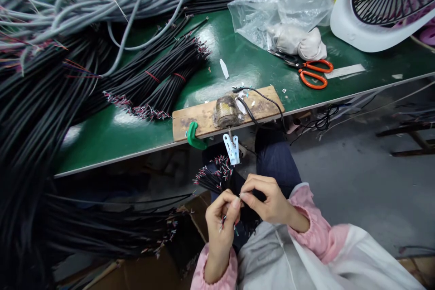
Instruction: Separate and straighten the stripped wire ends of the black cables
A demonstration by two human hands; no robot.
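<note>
My left hand (222, 219) is closed on thin wires, whose coloured ends poke out below its fingers. Fingertips of my right hand (267, 197) pinch together right beside the left thumb, at something too small to make out. Just behind both hands, over my lap, is a bundle of black cables (217, 176) with red and white stripped ends. A light blue clip (231, 148) hangs at the front of a wooden board (200, 111), below a round, stained metal piece (227, 111). A green clamp (195, 137) sits at the board's front edge.
The green table (136, 138) bears tied black cable bundles (163, 77) and a heap of grey cables (102, 0). Orange-handled scissors (314, 72), a plastic bag (254, 13) and a white fan (350, 31) stand at the right. More black cables hang at the left.
</note>
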